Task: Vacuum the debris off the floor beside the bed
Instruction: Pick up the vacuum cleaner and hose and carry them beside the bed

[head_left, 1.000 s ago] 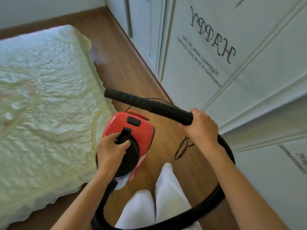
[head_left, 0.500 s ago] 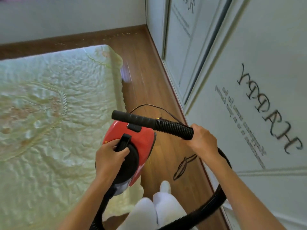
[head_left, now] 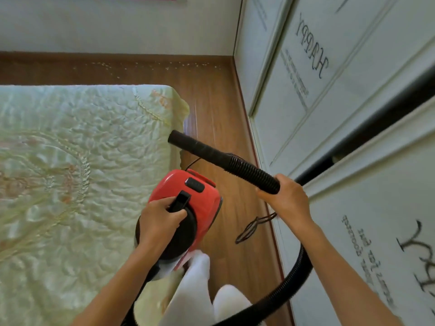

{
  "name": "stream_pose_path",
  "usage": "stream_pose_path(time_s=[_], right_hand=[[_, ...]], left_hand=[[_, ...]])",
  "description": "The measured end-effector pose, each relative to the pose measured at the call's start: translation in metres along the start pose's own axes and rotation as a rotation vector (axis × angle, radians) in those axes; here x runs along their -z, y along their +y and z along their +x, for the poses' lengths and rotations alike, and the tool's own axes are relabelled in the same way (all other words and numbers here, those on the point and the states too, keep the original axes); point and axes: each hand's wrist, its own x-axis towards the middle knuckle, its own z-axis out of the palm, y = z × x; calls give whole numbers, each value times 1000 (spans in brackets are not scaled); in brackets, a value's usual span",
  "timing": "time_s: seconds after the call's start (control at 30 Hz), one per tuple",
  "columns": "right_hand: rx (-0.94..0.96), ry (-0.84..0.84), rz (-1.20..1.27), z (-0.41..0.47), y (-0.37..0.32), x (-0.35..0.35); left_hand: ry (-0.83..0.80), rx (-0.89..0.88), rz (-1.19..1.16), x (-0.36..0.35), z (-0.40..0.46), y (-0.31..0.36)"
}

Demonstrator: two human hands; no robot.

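Head view, the only one I had. My left hand (head_left: 162,222) was curled round the black carry handle (head_left: 180,201) on top of the small red canister vacuum with the black round end (head_left: 188,208), holding it up off the floor, just right of the bed with the pale green quilted cover (head_left: 70,172). My right hand (head_left: 286,200) was wrapped round the black ribbed hose (head_left: 253,175), gripping it behind the smooth black nozzle tube (head_left: 197,145). The nozzle hung in the air, pointing toward the bed corner, not on the floor.

The debris, a scatter of small pale crumbs (head_left: 150,65), lay on the brown wooden floor (head_left: 219,109) past the far end of the bed, along the wall skirting, well apart from the nozzle. A loose black cord (head_left: 253,228) lay on the floor right of the vacuum, by the white wardrobe doors with black lettering (head_left: 329,102).

My read: approach step, no suction contact yet. To do it well: carry the canister on past the bed corner, set it down, tip the nozzle mouth low over the crumbs, and sweep slowly along the skirting. Keep feet and hose away from the cord.
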Motion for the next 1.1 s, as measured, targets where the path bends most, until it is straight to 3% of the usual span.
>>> stream_pose_path(time_s=[0.43,0.83,1.1], right_hand=[[61,-28,-69,264,-70,14],[121,-98,-61,526,-122,50],[134,-80,-148,682,-169,31]], left_hand=[[45,5,25,-9,233,89],[149,16,40,-26,439,218],[153,15,25,-24,591,255]])
